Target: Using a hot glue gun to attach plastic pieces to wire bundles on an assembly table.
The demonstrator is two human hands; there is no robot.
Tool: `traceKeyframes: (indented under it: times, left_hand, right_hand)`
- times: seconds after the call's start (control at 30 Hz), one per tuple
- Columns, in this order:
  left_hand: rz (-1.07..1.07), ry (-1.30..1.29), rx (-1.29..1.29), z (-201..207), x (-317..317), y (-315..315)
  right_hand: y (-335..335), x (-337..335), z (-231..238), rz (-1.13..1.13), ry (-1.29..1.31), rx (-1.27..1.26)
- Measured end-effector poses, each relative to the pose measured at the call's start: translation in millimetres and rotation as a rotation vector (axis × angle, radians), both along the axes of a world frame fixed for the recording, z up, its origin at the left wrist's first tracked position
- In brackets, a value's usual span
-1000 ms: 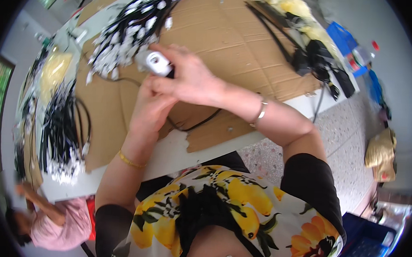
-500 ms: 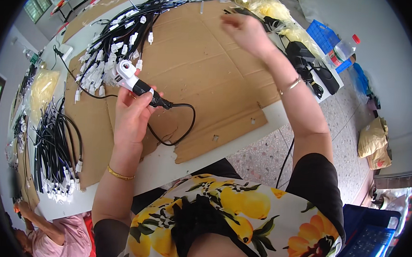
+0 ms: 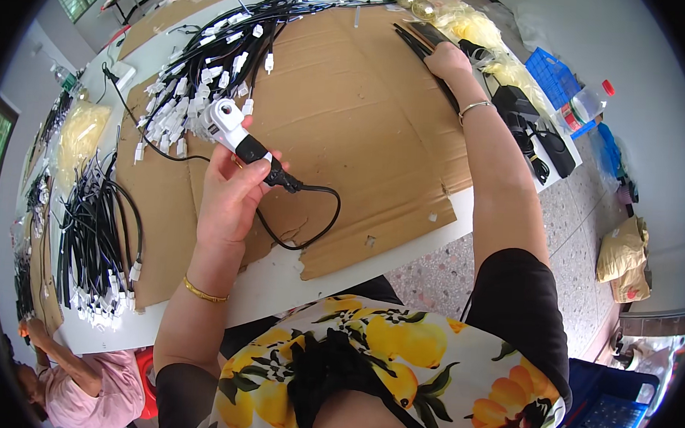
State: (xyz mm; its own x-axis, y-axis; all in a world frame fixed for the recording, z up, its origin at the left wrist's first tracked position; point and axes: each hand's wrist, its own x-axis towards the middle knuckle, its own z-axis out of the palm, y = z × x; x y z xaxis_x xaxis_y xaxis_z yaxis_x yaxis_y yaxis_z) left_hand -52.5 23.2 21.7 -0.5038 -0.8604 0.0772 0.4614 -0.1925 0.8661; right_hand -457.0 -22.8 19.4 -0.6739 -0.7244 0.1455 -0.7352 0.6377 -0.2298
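Observation:
My left hand [image 3: 239, 189] grips a corded white-and-black handheld device [image 3: 244, 143] by its taped dark handle. Its white head has a round hole and points up and away, and a black cord loops from its rear end. At the far right of the cardboard, my right hand [image 3: 449, 61] has its fingers closed at a small pile of black cables [image 3: 417, 43], partly hiding them. Left of the device lies a large bundle of black cables with white connectors [image 3: 202, 75]. A second such bundle [image 3: 92, 255] lies nearer on the left.
Brown cardboard [image 3: 347, 129] covers much of the white table [image 3: 277, 284]. Black power adapters [image 3: 516, 101] with coiled cords and yellowish plastic bags [image 3: 465, 23] lie along the right edge, near a bottle [image 3: 588, 103] and blue crate [image 3: 551, 76]. A person in pink [image 3: 97, 391] sits at lower left.
My right hand has moved right and slightly forward from over the cardboard to the black cables, its fingers now closed there. My left hand keeps hold of the device; the view has shifted slightly.

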Motion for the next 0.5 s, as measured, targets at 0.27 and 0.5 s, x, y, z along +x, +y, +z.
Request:
traceKeyframes:
  times: [0.27, 0.5]
  left_hand:
    - [-0.068, -0.053, 0.008, 4.8, 0.8, -1.1]
    - [-0.070, -0.029, -0.011, 1.5, 2.4, -2.7]
  right_hand:
    - [-5.8, -20.3, -3.9, 0.051, -0.216, -0.205]
    - [7.8, -26.5, 62.3, 0.271, -0.827, -0.683]
